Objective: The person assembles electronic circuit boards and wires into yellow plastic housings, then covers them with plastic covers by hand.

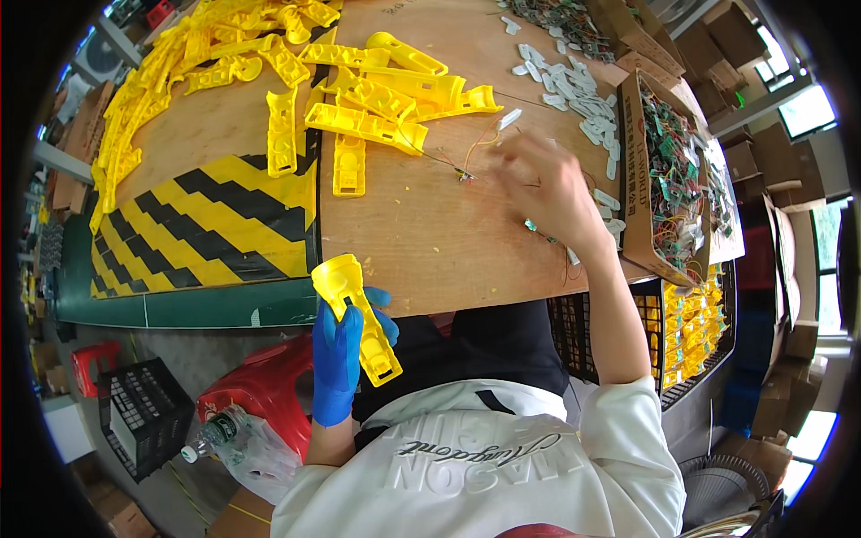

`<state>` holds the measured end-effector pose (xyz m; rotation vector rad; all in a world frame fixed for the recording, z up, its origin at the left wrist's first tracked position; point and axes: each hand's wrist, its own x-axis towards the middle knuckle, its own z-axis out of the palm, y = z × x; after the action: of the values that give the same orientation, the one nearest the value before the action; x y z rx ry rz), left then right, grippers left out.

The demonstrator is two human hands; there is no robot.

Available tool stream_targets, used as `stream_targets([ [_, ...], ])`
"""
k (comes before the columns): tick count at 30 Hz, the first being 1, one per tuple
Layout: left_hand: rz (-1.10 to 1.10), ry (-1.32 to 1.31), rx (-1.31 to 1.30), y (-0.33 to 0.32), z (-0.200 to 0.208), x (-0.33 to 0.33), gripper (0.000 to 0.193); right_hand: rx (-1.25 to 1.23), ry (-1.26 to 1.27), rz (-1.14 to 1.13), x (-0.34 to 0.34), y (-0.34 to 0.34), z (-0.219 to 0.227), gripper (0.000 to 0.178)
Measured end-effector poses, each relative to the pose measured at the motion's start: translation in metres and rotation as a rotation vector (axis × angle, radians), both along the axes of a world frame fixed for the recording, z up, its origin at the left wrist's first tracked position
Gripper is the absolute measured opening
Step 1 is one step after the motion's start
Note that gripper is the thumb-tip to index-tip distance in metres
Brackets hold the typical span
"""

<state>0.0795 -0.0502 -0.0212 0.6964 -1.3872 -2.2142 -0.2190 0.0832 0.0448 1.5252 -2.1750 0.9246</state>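
My left hand (335,360), in a blue glove, is closed around a yellow plastic housing half (371,344) and holds it tilted in front of the table edge. Its hollow, ribbed inside shows. My bare right hand (549,184) is over the wooden tabletop, smeared by motion, so what its fingers hold cannot be made out. Beside its fingertips lies a small circuit board with wires (465,175), near a white plastic piece (509,118). Partly below that hand is another small green board (531,226). Several more yellow housing halves (368,125) lie just beyond.
A large heap of yellow housings (152,103) covers the far left. Black-and-yellow striped tape (220,220) marks the table. White pieces (578,94) lie scattered at right, beside a cardboard box (635,170) of wired boards. A crate (668,350) of yellow parts stands below; a red stool (260,386) is at left.
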Motion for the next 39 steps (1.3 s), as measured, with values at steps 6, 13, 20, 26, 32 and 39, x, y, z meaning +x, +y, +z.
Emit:
stream_targets([
  [6, -0.03, -0.031, 0.002, -0.003, 0.0, 0.0, 0.053, 0.225, -0.058, 0.11, 0.025, -0.017, -0.017, 0.019],
  [13, 0.037, 0.01, -0.142, 0.006, 0.011, -0.012, 0.05, 0.101, -0.405, 0.026, 0.02, -0.019, -0.012, 0.02],
  [20, 0.198, 0.091, -0.394, -0.003, 0.042, -0.053, 0.055, 0.04, -1.01, 0.296, 0.038, -0.006, 0.03, 0.022],
  [26, 0.085, 0.042, -0.291, -0.001, 0.052, -0.076, 0.051, 0.091, -1.013, 0.45, 0.054, -0.003, 0.029, 0.02],
  [32, 0.178, 0.047, -0.141, 0.01, 0.054, -0.078, 0.045, -0.146, -1.172, 0.395, 0.081, 0.004, 0.001, 0.02],
  [39, 0.187, 0.001, -0.117, 0.016, 0.05, -0.078, 0.057, -0.207, -1.129, 0.35, 0.09, 0.013, -0.019, 0.019],
])
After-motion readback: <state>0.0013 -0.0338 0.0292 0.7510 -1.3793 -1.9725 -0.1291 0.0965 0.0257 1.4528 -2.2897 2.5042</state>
